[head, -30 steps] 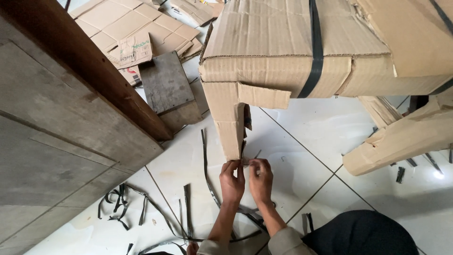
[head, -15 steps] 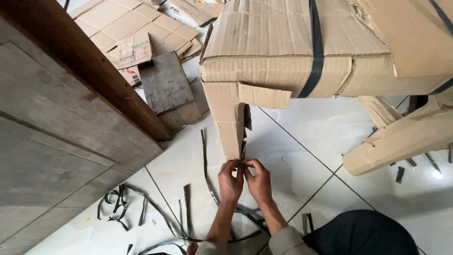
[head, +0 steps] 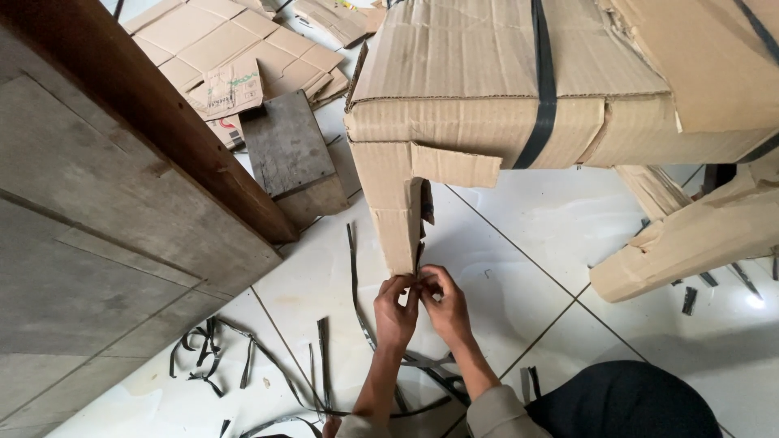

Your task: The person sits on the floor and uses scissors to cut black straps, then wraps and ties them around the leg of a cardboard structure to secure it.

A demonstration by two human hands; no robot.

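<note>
Both hands meet at the lower corner of the large brown corrugated cardboard bundle (head: 487,105), which stands on the white tiled floor (head: 519,251) and is bound by a black plastic strap (head: 542,89). The left hand (head: 395,312) has its fingers curled and pinched together at the tip of the bundle's hanging corner; the right hand (head: 445,304) is likewise closed in a pinch just beside it, fingertips touching the same spot. What exactly is nipped there is too small to tell. Cut black strap pieces (head: 203,357) lie scattered on the floor near the arms. A dark wooden door (head: 97,203) stands at the left, flattened cardboard sheets (head: 219,49) lie beyond it.
</note>
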